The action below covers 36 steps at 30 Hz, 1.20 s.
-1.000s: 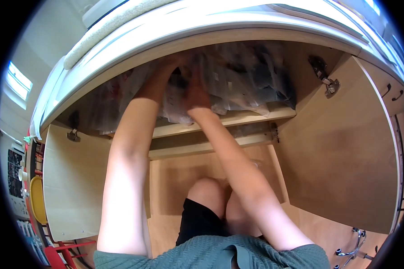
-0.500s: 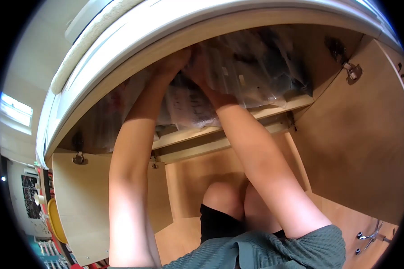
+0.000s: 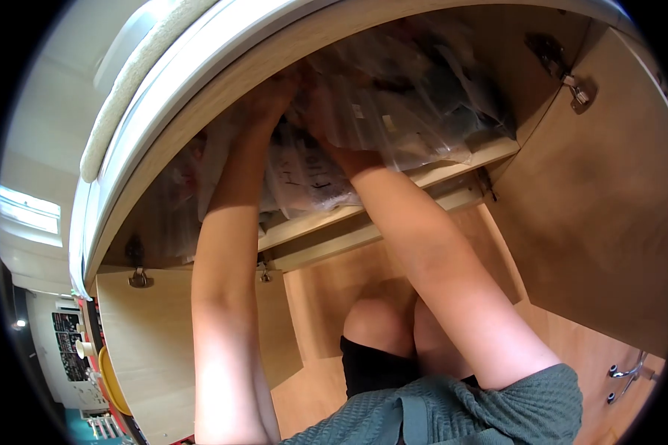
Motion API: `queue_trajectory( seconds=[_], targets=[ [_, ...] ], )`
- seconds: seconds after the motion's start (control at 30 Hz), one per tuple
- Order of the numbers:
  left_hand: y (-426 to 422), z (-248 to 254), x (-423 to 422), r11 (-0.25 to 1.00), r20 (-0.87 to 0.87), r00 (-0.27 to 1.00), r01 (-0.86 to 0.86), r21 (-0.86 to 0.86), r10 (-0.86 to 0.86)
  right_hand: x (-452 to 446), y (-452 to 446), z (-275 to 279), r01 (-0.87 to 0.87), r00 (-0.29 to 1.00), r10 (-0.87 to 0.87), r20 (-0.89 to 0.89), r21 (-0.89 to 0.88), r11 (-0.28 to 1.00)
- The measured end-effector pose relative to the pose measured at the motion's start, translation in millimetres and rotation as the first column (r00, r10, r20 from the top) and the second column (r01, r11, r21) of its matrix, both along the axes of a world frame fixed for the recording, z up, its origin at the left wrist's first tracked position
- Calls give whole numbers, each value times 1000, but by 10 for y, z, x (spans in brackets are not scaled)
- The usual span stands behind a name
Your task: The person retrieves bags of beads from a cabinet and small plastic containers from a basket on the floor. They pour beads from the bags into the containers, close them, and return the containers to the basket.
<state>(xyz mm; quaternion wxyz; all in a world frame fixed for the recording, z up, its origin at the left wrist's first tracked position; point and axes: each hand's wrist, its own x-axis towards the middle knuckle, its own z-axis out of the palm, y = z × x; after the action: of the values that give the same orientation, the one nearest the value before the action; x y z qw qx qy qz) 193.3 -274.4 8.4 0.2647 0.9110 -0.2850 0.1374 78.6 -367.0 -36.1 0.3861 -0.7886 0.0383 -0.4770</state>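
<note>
Both arms reach deep into an open cabinet, in among clear plastic bags (image 3: 416, 126) packed on its shelf. My left hand (image 3: 274, 95) is at the back left, in shadow, against the bags. Just to its right, my right hand (image 3: 315, 111) is partly covered by clear plastic. The fingers of both hands are hidden or too dark to make out. Below the hands, a clear bag with dark handwriting (image 3: 304, 178) lies between my forearms near the shelf's front edge.
The cabinet's right door (image 3: 594, 200) and left door (image 3: 148, 341) stand open on metal hinges. A pale shelf edge (image 3: 453, 163) runs beneath the bags. Over the arms curves the white countertop rim (image 3: 156, 111). My knees (image 3: 378, 326) are below, above a wooden floor.
The view has shifted and tilted slightly. Both hands stay close together among the bags, and the handwriting on the lower bag shows more clearly.
</note>
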Motion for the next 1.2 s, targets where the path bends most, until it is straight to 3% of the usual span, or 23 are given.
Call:
queue_trajectory(
  seconds=[0.03,0.13,0.23,0.43,0.53,1.2],
  targets=[
    [0,80,-123,1000,-20,1000,-2,23,3,-8,-5,-3,12,1000,-12,5,-10,1000],
    [-66,62,-401,996,192,981,-2,-88,19,-42,-6,-28,58,998,-58,14,-44,997],
    [-88,23,-420,994,203,978,-32,-101,53,-55,0,-88,122,992,-119,27,-94,988],
    [-110,33,-482,995,123,988,-87,-47,93,-86,8,-144,217,976,-211,54,-157,963],
    [-88,-39,-396,998,201,978,-40,-38,47,-95,1,-162,247,969,-239,65,-169,954],
    [-135,85,-490,991,27,991,-129,-37,130,-150,13,-196,295,955,-284,80,-214,931]
  ],
)
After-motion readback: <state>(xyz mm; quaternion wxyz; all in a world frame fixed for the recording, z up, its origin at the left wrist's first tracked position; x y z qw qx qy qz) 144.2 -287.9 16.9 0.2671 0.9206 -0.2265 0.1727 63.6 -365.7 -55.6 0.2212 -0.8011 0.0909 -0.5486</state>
